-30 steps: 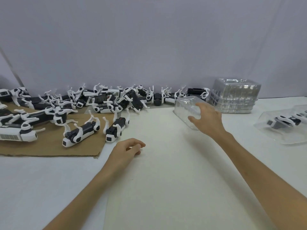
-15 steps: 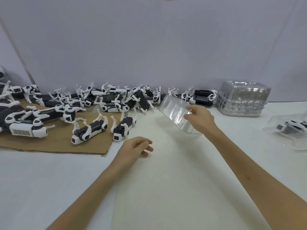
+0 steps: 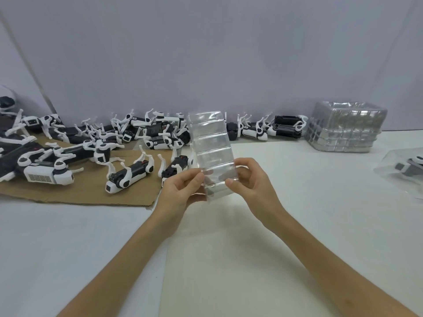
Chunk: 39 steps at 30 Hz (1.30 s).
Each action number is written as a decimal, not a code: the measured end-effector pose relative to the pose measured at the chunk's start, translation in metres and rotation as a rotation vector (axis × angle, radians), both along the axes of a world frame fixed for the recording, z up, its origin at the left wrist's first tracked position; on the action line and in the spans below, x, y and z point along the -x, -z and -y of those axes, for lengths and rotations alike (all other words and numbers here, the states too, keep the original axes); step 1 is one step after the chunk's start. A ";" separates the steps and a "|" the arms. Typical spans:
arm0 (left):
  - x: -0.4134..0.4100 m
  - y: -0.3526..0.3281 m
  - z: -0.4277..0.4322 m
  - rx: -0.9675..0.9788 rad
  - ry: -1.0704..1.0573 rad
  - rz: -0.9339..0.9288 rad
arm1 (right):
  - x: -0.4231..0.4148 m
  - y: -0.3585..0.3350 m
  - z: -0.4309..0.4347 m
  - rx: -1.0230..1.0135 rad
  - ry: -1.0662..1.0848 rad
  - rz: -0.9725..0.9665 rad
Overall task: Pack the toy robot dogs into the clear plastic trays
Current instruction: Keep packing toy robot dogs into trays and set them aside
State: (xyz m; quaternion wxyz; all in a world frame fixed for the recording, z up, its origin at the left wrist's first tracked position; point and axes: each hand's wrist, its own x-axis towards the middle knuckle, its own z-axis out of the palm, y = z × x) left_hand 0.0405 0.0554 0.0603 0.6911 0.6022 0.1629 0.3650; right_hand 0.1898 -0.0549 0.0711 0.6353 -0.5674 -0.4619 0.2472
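Observation:
A clear ribbed plastic tray point(image 3: 211, 145) stands upright in the air at the centre, above the table. My left hand point(image 3: 180, 193) pinches its lower left edge, and my right hand point(image 3: 250, 184) pinches its lower right edge. Several black-and-white toy robot dogs point(image 3: 128, 175) lie on their backs or sides on a sheet of cardboard point(image 3: 80, 193) at the left, with more of them heaped along the back wall. The nearest dog point(image 3: 175, 170) lies just left of my left hand.
A stack of clear trays point(image 3: 345, 131) stands at the back right. At the far right edge, a tray point(image 3: 393, 177) holds a dog. A pale sheet point(image 3: 229, 259) covers the white table under my arms.
My right hand has carried the tray from the back right towards the centre and stood it upright. My left hand has risen from the table and taken hold of its lower left edge.

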 end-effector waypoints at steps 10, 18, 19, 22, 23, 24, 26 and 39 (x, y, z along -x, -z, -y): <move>0.000 0.000 -0.001 0.103 0.093 -0.003 | -0.004 0.001 -0.001 0.002 -0.024 -0.034; -0.001 0.002 -0.002 0.071 0.067 0.005 | -0.006 0.003 -0.002 0.004 -0.018 -0.048; -0.001 0.002 -0.001 0.059 0.053 0.002 | -0.006 0.003 -0.002 0.004 -0.017 -0.050; -0.004 0.004 0.000 -0.032 -0.025 -0.024 | -0.006 0.003 -0.002 0.002 -0.004 -0.045; -0.004 0.005 0.001 -0.068 -0.057 -0.033 | -0.005 0.003 -0.002 0.001 0.000 -0.034; -0.005 0.005 0.003 -0.100 -0.088 -0.038 | -0.004 0.003 -0.001 0.000 0.000 -0.016; -0.005 0.006 0.004 -0.153 -0.138 -0.043 | -0.002 0.004 0.000 -0.003 -0.001 0.043; -0.002 0.011 0.009 -0.226 0.010 -0.078 | 0.006 0.008 0.001 -0.012 0.148 0.514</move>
